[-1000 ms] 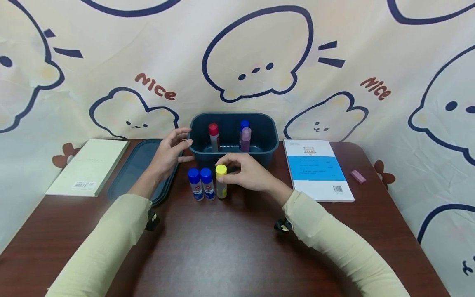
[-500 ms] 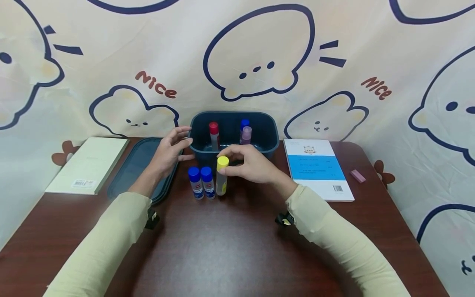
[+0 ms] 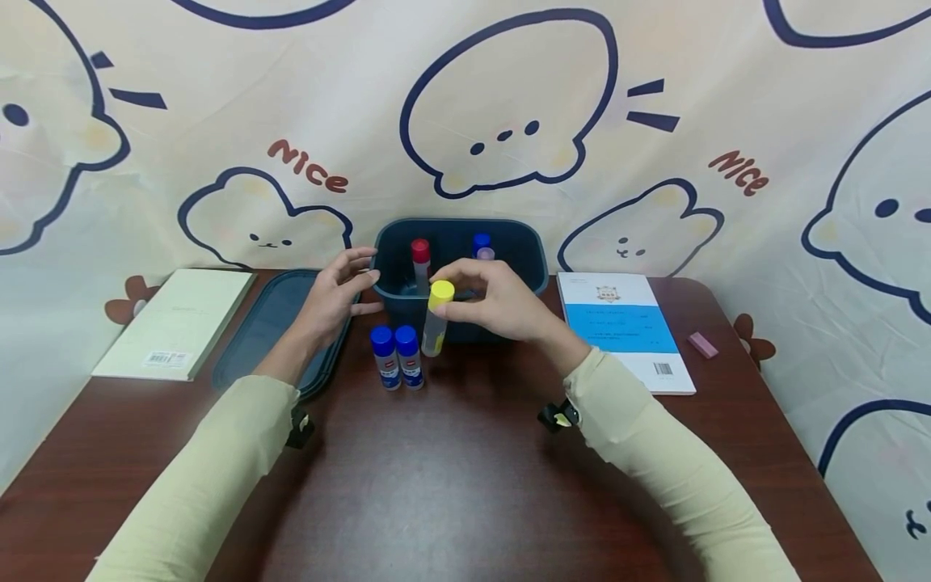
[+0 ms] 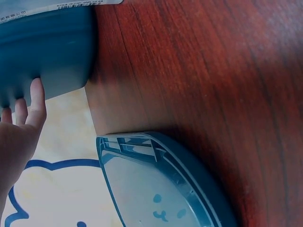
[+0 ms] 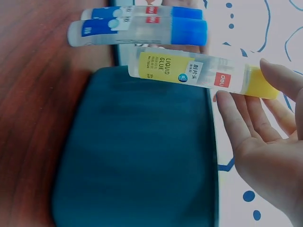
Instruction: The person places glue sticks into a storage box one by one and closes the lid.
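Observation:
Between thumb and fingers, my right hand (image 3: 502,303) pinches a liquid glue bottle (image 5: 177,67) by its yellow cap, lifted off the table before the dark teal bin (image 3: 458,225). Its label reads "LIQUID GLUE" in the right wrist view. My left hand (image 3: 336,295) touches the bin's left side with its fingers extended. Two blue-capped glue bottles (image 3: 396,368) stand upright side by side on the table. Inside the bin stand a red-capped bottle (image 3: 420,263), a blue-capped one (image 3: 481,241) and a purple one (image 3: 485,254), the last mostly hidden by my right hand.
Left of the bin lies a teal lid (image 3: 250,339), partly under my left forearm, beside a pale green book (image 3: 174,323). A blue and white book (image 3: 618,331) lies at right, with a pink eraser (image 3: 702,345) beyond it. A patterned cloth hangs behind.
My right hand has raised the yellow-capped glue bottle from beside the blue-capped ones and brought it up toward the bin. The left hand has stayed at the bin's side.

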A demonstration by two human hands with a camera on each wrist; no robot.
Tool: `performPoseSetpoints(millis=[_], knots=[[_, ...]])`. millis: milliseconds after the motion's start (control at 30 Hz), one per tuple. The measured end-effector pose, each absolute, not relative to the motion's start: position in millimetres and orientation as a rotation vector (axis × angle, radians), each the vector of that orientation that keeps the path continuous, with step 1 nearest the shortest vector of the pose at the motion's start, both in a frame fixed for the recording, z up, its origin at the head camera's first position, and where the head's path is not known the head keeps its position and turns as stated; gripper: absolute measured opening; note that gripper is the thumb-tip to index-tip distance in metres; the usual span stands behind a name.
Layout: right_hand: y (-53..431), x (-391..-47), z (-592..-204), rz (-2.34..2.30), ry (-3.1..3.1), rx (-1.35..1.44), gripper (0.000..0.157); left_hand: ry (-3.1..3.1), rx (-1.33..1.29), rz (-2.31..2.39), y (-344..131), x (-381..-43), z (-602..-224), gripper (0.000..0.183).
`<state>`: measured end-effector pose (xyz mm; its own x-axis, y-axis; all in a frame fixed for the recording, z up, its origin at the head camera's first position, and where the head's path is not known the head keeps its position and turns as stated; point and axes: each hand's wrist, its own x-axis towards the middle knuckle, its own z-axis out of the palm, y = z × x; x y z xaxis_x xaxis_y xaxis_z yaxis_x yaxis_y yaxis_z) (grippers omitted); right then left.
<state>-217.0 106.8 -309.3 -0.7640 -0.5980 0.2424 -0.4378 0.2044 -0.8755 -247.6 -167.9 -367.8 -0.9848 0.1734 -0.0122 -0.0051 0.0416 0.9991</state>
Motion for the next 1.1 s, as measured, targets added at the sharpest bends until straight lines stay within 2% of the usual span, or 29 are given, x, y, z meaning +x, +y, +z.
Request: performPoseSetpoints(millis=[500,900,1100], knots=[[108,-220,-292,-1.813,2.357,-1.033,0.031,2.174,0.161,2.081,-168,-248,-367,0.049],[109,-225,-295,-2.117,2.177,-0.891,0.026,2.174,0.138,2.072,-168,-248,-367,0.05],[108,-227,-292,-2.165,2.247,-0.823,0.028,2.173,0.152,2.079,-168,-249,-367,0.05]])
